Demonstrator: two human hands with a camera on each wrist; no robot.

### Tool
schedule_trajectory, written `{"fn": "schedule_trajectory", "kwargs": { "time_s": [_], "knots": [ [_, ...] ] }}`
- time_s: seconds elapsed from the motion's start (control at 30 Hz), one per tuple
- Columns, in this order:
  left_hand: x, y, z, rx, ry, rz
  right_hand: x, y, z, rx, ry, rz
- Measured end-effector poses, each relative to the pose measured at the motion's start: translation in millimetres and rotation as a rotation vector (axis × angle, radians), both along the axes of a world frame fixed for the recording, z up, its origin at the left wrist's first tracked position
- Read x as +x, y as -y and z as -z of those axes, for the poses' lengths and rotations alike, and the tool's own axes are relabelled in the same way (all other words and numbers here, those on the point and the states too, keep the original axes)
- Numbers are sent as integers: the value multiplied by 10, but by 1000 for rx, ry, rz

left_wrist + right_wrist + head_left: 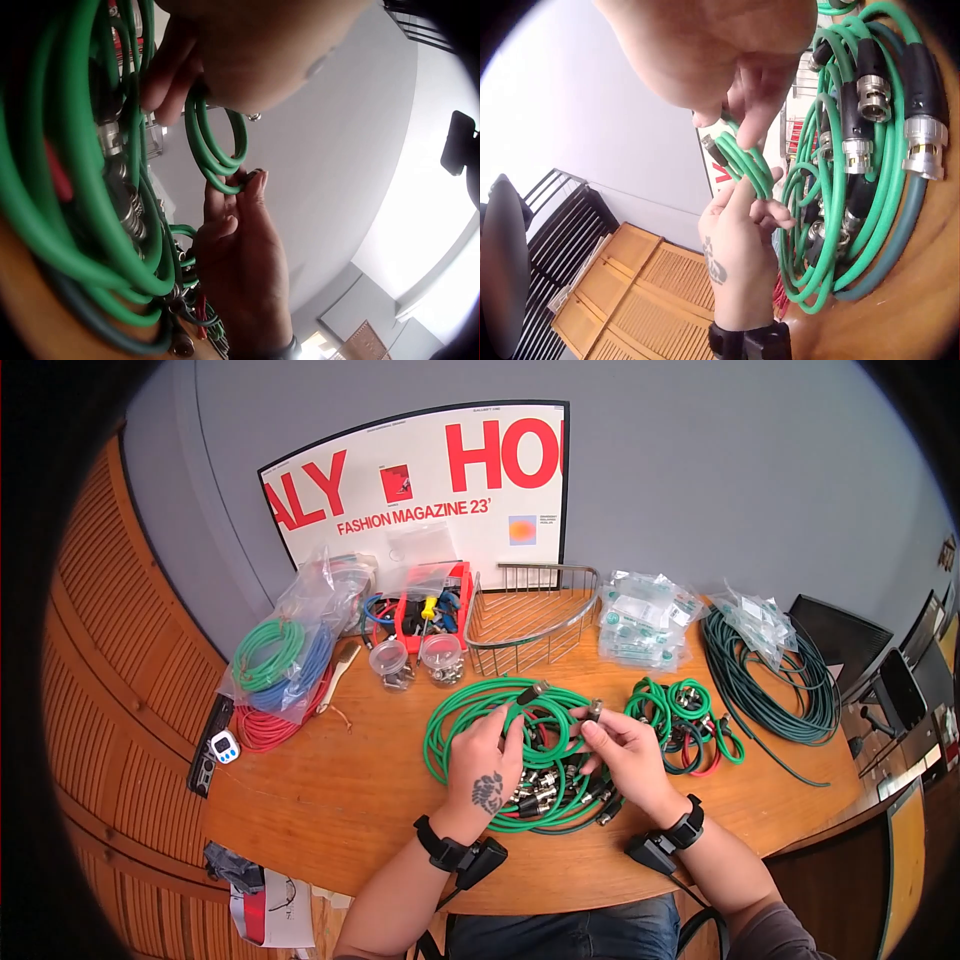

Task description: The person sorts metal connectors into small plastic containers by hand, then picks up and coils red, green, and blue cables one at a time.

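A small coil of green cable [742,163] is held up between both hands, over a larger heap of green cables [436,735] on the table. My left hand [485,765] pinches the coil on its left side, and a metal-tipped connector [532,692] sticks up beside the fingers. On the other side, my right hand [632,756] pinches the cable's other end near its connector [595,710] between thumb and fingers. Silver BNC connectors [874,97] with black sleeves lie among the heap below; part of the coil is hidden behind the fingers.
Right of the heap lie smaller green cable bundles [688,700] and a dark green coil [825,705]. Behind stand a wire basket [535,645], bagged parts [650,620], a red bin [462,585] and small cups [440,650]. Bagged cables [285,660] and a timer [224,746] sit left.
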State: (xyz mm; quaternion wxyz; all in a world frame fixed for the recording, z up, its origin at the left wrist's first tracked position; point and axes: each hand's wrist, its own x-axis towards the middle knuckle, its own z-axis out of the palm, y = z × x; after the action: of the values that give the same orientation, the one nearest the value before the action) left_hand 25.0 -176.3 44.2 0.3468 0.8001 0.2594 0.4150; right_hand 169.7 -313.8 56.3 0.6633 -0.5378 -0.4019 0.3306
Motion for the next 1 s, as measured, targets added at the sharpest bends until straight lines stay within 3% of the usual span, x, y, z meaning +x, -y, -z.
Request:
{"fn": "schedule_trajectory", "kwargs": {
  "time_s": [0.07, 0.13, 0.2, 0.27, 0.3, 0.33, 0.4, 0.53, 0.7, 0.8, 1.0],
  "knots": [
    [-5, -1, 3, -18, 20, 10, 0, -12, 19, -3, 28, 30],
    [-17, 21, -40, -35, 41, 18, -35, -22, 58, 58, 267, 87],
    [-40, 69, -125, -144, 44, 24, -37, -6, 86, 34, 286, -3],
    [-52, 22, -119, -142, 40, 20, -76, -31, 89, 164, 286, -64],
    [-60, -3, -104, -138, 34, 20, -18, -33, 107, 162, 443, -103],
    [-60, -21, -82, -139, 35, 16, -19, -33, 127, 162, 443, -108],
    [-39, -45, -25, 49, 44, -4, -45, -19, 116, 226, 567, -81],
    [0, 35, -29, 128, 126, 45, -47, -24, 106, 211, 654, 113],
    [-40, 217, -188, -47, 133, 171, -95, 3, 44, 130, 514, 212],
    [-36, 232, -139, -7, 146, 214, -38, -30, 180, 160, 432, 275],
    [-18, 142, -78, -311, 150, 216, -52, -48, 136, 168, 197, 116]
  ]
}}
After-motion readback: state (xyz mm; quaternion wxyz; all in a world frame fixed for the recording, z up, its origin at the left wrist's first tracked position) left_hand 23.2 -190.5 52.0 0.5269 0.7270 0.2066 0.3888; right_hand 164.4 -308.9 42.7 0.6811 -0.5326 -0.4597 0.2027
